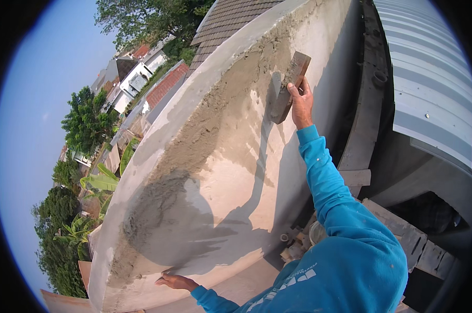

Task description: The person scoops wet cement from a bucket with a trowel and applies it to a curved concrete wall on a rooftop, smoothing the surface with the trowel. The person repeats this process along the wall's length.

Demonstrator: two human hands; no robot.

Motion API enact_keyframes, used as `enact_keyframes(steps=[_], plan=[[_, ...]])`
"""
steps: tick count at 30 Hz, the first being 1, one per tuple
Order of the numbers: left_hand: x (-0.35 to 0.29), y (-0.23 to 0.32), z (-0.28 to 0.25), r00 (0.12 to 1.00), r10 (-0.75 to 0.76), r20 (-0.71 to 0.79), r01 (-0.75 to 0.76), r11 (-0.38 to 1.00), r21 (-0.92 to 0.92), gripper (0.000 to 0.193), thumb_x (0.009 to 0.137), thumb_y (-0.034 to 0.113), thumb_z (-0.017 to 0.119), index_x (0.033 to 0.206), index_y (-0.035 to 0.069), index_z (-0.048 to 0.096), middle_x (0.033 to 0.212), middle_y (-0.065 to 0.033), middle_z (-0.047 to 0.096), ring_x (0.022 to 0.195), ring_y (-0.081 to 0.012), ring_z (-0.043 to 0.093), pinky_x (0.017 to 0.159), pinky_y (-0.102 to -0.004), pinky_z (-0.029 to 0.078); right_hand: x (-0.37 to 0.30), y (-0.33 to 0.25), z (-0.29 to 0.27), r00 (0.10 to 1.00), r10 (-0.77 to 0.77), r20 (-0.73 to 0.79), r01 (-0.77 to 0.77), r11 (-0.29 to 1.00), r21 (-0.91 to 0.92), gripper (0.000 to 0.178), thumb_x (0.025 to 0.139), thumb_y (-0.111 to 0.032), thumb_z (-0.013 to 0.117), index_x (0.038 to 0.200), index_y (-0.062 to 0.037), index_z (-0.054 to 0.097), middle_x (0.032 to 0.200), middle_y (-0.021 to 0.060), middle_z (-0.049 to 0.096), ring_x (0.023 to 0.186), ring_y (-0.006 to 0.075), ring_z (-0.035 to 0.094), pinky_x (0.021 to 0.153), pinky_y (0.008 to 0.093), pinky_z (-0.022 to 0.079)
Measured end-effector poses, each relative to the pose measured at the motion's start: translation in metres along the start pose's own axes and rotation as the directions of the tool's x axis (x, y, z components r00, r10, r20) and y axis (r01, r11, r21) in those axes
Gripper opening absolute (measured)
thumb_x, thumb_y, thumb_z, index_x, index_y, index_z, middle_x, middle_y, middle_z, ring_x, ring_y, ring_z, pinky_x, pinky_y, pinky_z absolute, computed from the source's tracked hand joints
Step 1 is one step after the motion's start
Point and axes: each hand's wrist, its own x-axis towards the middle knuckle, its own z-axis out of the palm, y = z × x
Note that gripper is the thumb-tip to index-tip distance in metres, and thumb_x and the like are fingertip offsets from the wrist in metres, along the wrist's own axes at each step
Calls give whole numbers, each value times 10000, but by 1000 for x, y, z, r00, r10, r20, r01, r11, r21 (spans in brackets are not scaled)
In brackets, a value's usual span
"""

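Note:
My right hand [302, 106] is closed around a rectangular wooden float [298, 67]. The float is held tilted against the upper part of a wall [223, 180], with grey mortar smeared along its side. A band of rough, wet mortar [194, 130] runs down the wall beside its pale top edge. Low on the same wall, my left hand [177, 281] is close to the surface, its fingers loosely stretched out. I see nothing in that hand. Shadows of my head and arm fall across the plaster.
To the right lie a corrugated metal roof [429, 78] and a dark gutter [369, 115]. Planks and blocks [403, 229] are below, beside my right arm. Beyond the wall's edge are a tiled roof [230, 26], trees [87, 117] and houses far below.

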Motion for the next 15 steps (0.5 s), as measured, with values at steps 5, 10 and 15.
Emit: enact_keyframes(steps=[5, 10, 15], plan=[[-2, 7, 5, 998, -30, -51, 26, 998, -63, 773, 1046, 400, 407, 1592, -40, 81, 1649, -269, 157, 1485, -324, 319, 1163, -328, 279, 76, 7, 25, 933, -359, -26, 330, 881, -340, 705, 929, -206, 679, 1531, -28, 359, 1481, 173, 429, 1356, 277, 451, 1163, 382, 338], [-8, 13, 4, 1000, -26, -6, 27, 1000, 13, 779, 1042, 405, 398, 1596, -29, 65, 1665, -239, 128, 1499, -311, 297, 1179, -318, 259, 115, 7, 35, 911, -409, 49, 387, 809, -443, 687, 925, -208, 653, 1529, -60, 362, 1428, 200, 464, 1322, 332, 475, 1094, 413, 400], [-3, -2, 0, 999, -28, 27, 27, 998, 56, 790, 1035, 417, 393, 1594, -33, 62, 1669, -222, 121, 1510, -306, 279, 1196, -321, 239, 44, 25, 32, 855, -457, 246, 518, 716, -467, 697, 954, -280, 642, 1532, -33, 341, 1440, 209, 468, 1364, 363, 433, 1150, 431, 345]])
